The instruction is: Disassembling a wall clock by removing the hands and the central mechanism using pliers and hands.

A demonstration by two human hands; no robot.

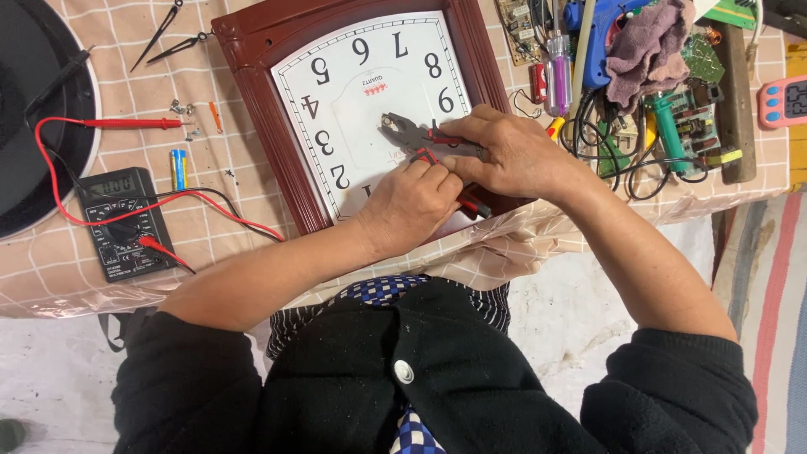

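Observation:
A wall clock (277, 101) with a dark red-brown frame and a white dial lies face up on the table in front of me. Both hands rest on the dial near its middle. My right hand (513, 155) grips pliers (408, 133) with red-and-black handles, their grey jaws pointing left over the dial's centre. My left hand (412, 202) lies just below, its fingers closed on the lower handle of the same pliers. The clock's hands are hidden under my hands and the pliers.
A black multimeter (122, 220) with red leads (126, 124) lies left, beside a small battery (178, 168) and tweezers (164, 34). At right are a blue glue gun (601, 25), a purple rag (643, 46), screwdrivers (556, 71), circuit boards and tangled wires. A pink timer (783, 101) sits far right.

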